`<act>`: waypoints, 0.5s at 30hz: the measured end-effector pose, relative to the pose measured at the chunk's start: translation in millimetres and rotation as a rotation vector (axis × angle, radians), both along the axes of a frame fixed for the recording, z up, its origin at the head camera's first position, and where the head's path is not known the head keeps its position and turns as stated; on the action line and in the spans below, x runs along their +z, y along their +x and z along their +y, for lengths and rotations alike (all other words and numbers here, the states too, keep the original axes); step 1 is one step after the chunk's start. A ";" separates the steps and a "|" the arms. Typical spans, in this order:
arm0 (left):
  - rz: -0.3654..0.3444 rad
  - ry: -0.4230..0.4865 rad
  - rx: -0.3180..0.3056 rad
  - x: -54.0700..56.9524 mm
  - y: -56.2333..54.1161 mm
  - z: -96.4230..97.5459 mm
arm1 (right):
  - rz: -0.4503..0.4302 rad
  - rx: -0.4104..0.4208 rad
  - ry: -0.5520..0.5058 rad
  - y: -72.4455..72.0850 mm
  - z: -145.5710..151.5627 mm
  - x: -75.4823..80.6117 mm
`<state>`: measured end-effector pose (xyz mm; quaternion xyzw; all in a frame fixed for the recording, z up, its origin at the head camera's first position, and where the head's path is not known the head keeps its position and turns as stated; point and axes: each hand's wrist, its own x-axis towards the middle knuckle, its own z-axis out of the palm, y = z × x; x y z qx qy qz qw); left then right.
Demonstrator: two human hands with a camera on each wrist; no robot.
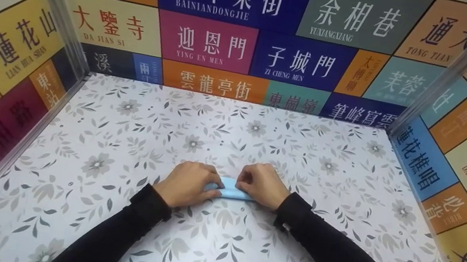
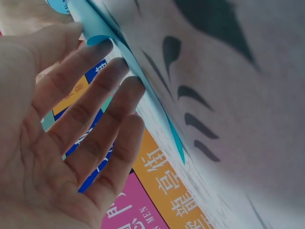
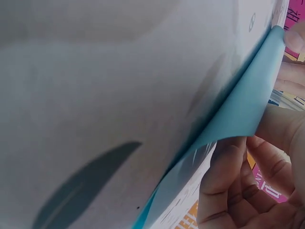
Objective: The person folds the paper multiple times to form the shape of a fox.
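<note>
A light blue sheet of paper (image 1: 230, 191) lies low on the table between both hands, its near edge curled over. My left hand (image 1: 191, 184) is at the paper's left end. In the left wrist view, the left thumb (image 2: 71, 33) touches the outside of the curl (image 2: 95, 29), with the index fingertip (image 2: 106, 46) at its inner side. The other left fingers extend along the sheet. My right hand (image 1: 266, 185) pinches the right part; in the right wrist view its thumb (image 3: 281, 121) lies outside the curl (image 3: 245, 102) and a bent finger (image 3: 224, 164) under it.
The white table (image 1: 115, 223) bears a grey flower and leaf pattern. Colourful panels with Chinese lettering (image 1: 209, 41) stand behind it and on both sides. Clear strips (image 1: 63, 25) run up the two back corners.
</note>
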<state>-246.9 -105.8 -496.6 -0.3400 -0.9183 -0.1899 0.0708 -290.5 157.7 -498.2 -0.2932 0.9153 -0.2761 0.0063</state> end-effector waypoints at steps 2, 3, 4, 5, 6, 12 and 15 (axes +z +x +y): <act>0.004 -0.007 -0.004 0.7 0.0 0.3 | 0.005 0.002 -0.003 0.3 0.3 -0.4; 0.007 -0.010 -0.007 0.7 0.0 0.3 | 0.007 0.003 -0.004 0.4 0.4 -0.5; 0.009 -0.013 -0.009 0.8 -0.1 0.3 | 0.010 0.004 -0.007 0.4 0.5 -0.6; 0.010 -0.016 -0.011 1.2 -0.2 0.4 | 0.012 0.005 -0.009 0.4 0.5 -0.6; 0.011 -0.016 -0.013 1.5 -0.3 0.5 | 0.014 0.005 -0.011 0.4 0.6 -0.6; 0.012 -0.019 -0.009 1.4 -0.7 0.8 | 0.007 0.001 -0.019 -0.6 0.7 -1.4; 0.012 -0.027 -0.003 1.2 -1.4 0.7 | 0.000 -0.004 -0.018 -1.8 -0.2 -1.3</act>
